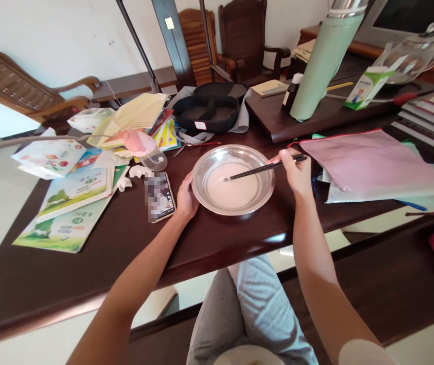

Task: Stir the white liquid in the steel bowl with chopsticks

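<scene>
A round metal bowl [236, 209] sits on the dark table, holding a milky white liquid [234, 192]. At its left rim, my left hand [188, 199] grips the edge, with the fingertips partly hidden beside the bowl. My right hand [296, 171] is closed around a pair of black chopsticks [257, 170] that slant down to the left over the bowl. Their tips, held close together, dip into the liquid near the middle. Just left of my left hand lies a phone [169, 203] with its screen lit and partly blurred.
Booklets [76, 203], papers and a pink-lidded clear container [146, 149] lie at the left. Behind the bowl is an open black case [205, 109]. To the right are a pink zip pouch [380, 157], a tall green thermos [325, 66] and a small carton [367, 88].
</scene>
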